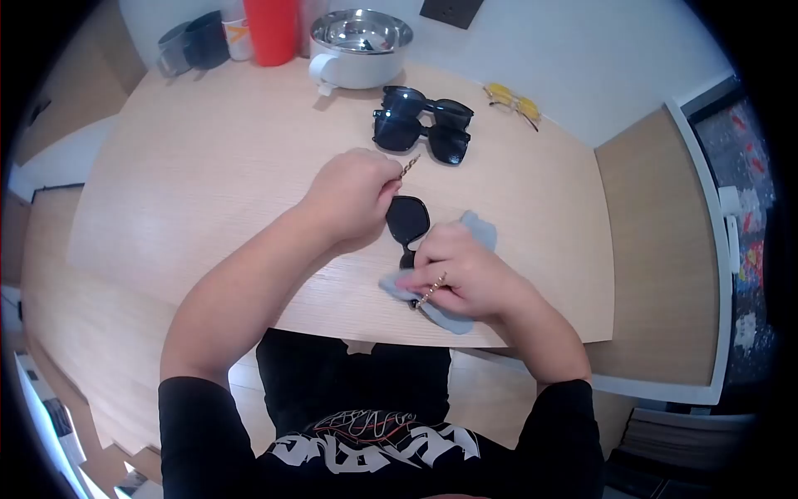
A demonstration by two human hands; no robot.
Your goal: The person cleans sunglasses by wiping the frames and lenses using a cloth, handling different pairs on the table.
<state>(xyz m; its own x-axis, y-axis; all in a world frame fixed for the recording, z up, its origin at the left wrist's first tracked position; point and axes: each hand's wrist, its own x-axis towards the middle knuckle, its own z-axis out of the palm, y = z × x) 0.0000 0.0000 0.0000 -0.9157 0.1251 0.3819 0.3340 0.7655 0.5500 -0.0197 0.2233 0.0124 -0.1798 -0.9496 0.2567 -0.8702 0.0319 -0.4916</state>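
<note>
Dark sunglasses (pixel 408 219) are held up between my two hands, above the front part of the table. My left hand (pixel 357 190) grips them near the far lens, its fingers closed at a gold patterned temple arm (pixel 410 165). A grey-blue cloth (pixel 453 319) is bunched in my right hand (pixel 461 270), which pinches it around the near lens. That lens is mostly hidden by the fingers and cloth. A second gold temple arm (pixel 434 285) sticks out by my right fingers.
Two more pairs of black sunglasses (pixel 424 125) lie beyond my hands. Yellow-tinted glasses (pixel 513 101) rest at the back right. Along the wall stand a steel-lined white pot (pixel 359 71), a red cup (pixel 273 32) and several mugs (pixel 206 41). A wooden side panel (pixel 657 266) bounds the right.
</note>
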